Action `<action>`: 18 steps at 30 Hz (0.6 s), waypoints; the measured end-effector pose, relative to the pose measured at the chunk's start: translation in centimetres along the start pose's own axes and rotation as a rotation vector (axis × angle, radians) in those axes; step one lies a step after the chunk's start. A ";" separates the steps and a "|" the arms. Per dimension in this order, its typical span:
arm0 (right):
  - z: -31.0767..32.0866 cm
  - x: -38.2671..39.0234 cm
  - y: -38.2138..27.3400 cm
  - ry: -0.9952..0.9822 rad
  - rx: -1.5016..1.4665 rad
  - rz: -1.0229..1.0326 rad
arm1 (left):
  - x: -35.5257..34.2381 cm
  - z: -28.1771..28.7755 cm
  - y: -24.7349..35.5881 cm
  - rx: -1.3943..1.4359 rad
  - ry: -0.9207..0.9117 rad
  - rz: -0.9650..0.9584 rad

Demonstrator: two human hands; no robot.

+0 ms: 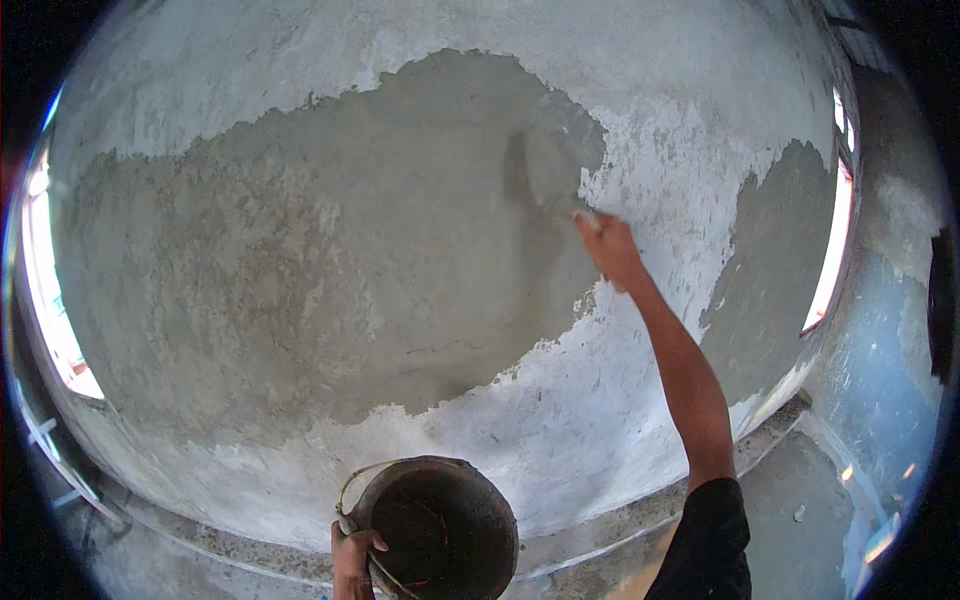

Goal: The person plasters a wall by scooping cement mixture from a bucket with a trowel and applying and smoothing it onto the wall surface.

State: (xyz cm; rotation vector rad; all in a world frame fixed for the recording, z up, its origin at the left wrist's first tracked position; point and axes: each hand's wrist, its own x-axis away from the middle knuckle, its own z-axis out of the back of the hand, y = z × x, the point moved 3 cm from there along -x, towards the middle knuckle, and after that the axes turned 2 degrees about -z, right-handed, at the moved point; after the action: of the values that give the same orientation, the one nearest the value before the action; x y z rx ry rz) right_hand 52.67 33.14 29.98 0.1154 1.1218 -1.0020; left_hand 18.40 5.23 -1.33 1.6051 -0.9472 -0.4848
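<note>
My right hand (pixel 610 248) reaches up to the wall, fingers wrapped round the handle of a trowel (pixel 556 180). Its blade is smeared by motion and lies against the wet grey plaster (pixel 420 230), near the patch's ragged right edge. Down at the lower edge, my left hand (pixel 354 556) grips the wire handle of a dark, round bucket (pixel 508 525) at the bucket's left side. The bucket's mouth faces up at me; its inside is too dark to tell how much it holds.
Bare whitish wall (pixel 660 200) surrounds the plaster patch. Another grey patch (pixel 770 270) lies to the right, beside a bright window opening (pixel 832 250). A second window opening (pixel 55 290) is at the far left. A ledge (pixel 620 525) runs along the wall's foot.
</note>
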 end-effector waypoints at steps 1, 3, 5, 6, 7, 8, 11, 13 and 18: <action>0.9 -1.7 1.2 0.129 0.093 -0.036 | 0.3 0.0 0.2 -0.021 0.015 -0.017; 1.9 -4.8 2.0 0.237 0.026 -0.089 | 0.5 0.6 0.4 -0.043 0.041 -0.036; 1.6 -6.1 1.4 0.269 0.040 -0.053 | 0.4 1.3 0.2 -0.090 0.069 -0.017; 1.6 -6.3 1.0 0.304 0.062 -0.022 | -0.1 1.6 -0.1 -0.091 0.065 -0.016; 0.2 -5.7 1.4 0.329 0.022 -0.005 | -0.8 1.8 -0.5 -0.078 0.031 -0.047; -1.1 -4.8 1.4 0.293 0.106 0.002 | -1.4 2.0 -0.8 -0.067 -0.005 -0.073; -6.3 0.0 -1.6 0.062 0.009 0.078 | 0.9 4.0 0.3 -0.076 0.110 -0.070; -6.2 5.5 -3.3 -0.184 -0.033 0.062 | 0.2 4.9 0.2 -0.085 0.098 -0.033; -7.0 21.0 -5.7 -0.718 -0.478 -0.565 | -1.0 5.1 0.2 -0.097 0.078 0.010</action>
State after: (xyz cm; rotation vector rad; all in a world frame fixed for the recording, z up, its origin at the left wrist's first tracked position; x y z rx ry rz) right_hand 45.18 20.77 12.28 -0.9245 0.6937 -1.1015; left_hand 13.92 2.91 -2.67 1.5206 -0.8602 -0.4513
